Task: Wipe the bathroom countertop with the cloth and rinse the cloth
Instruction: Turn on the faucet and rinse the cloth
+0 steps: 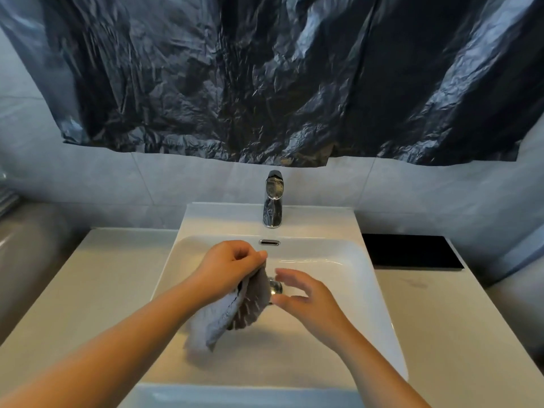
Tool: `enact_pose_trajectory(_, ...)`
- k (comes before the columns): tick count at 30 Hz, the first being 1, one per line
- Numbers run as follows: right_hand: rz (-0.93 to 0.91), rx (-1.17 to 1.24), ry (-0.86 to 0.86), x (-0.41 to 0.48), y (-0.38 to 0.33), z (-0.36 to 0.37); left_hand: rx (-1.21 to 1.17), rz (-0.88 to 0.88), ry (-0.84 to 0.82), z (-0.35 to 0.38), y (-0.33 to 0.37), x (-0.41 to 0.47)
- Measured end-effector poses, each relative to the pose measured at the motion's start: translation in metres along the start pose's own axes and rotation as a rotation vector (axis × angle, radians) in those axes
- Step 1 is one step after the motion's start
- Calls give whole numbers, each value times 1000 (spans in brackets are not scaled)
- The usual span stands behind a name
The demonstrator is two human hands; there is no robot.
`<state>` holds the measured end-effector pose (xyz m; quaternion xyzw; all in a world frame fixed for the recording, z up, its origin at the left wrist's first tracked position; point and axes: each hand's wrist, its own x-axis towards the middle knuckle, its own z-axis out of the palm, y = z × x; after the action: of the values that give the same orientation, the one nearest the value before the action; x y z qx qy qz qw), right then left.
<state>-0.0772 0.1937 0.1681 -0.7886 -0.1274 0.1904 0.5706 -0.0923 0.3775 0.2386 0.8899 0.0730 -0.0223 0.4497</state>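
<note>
A grey cloth (pixel 232 310) hangs over the white sink basin (pixel 362 278), pinched at its top edge by my left hand (pixel 228 266). My right hand (pixel 309 295) hovers just right of the cloth with fingers spread and relaxed, holding nothing. The chrome drain plug (pixel 276 287) shows between the cloth and my right fingers. The chrome faucet (pixel 273 201) stands at the back of the sink; no water is seen running. The pale countertop (pixel 97 278) extends on both sides of the basin.
A black mat or tray (pixel 412 250) lies on the countertop at the back right. A crumpled dark plastic sheet (pixel 265 78) covers the wall above the faucet. A grey rounded fixture (pixel 26 245) stands at the far left.
</note>
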Motion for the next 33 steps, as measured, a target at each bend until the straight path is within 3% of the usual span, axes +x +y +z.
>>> enact_pose_trajectory(7,-46,31,-13,24,-8,9,-68,10,-14,-17,-5,21)
enact_pose_trajectory(12,-59,-168,-5,39,-13,4,-79,-21,-84,-19,-21,29)
enact_pose_trajectory(18,-109,-386,209,54,-23,-25,207,-30,-286,-21,-52,51)
enact_pose_trajectory(21,-79,-482,248,64,-22,-30,111,-51,-341,-14,-63,58)
enact_pose_trajectory(27,-42,-153,368,87,-61,-32,-244,-193,-240,-4,-76,71)
enact_pose_trajectory(33,271,368,203,118,-113,-26,-230,-189,-155,1,-79,87)
